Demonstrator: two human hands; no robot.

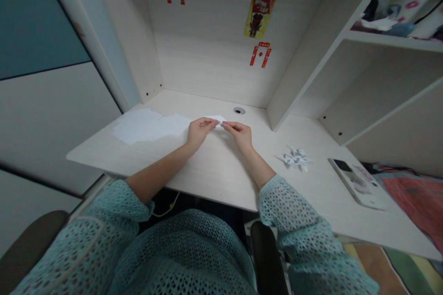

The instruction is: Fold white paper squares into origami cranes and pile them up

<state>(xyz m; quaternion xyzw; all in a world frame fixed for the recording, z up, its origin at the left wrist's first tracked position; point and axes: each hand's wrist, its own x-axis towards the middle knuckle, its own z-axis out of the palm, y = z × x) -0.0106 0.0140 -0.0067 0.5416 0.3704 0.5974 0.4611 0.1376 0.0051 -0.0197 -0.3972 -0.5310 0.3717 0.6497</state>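
Between my fingertips, above the white desk [221,166], is a small folded piece of white paper [217,119]. My left hand [200,130] pinches its left side with thumb and fingers. On the other side, my right hand [240,132] pinches the right part, the fingertips of both hands nearly touching. The fingers partly cover the paper, so its exact shape is hard to make out. Flat white sheets [138,125] lie spread and overlapping to the left of my left hand. A cluster of folded white paper pieces [296,159] rests to the right of my right forearm.
A phone [356,182] lies on the right of the desk, near a red cloth [415,198]. Behind my hands is a round cable hole [239,110]. An upright panel [311,69] and shelves stand at the right. A chair armrest [268,258] is below the desk edge.
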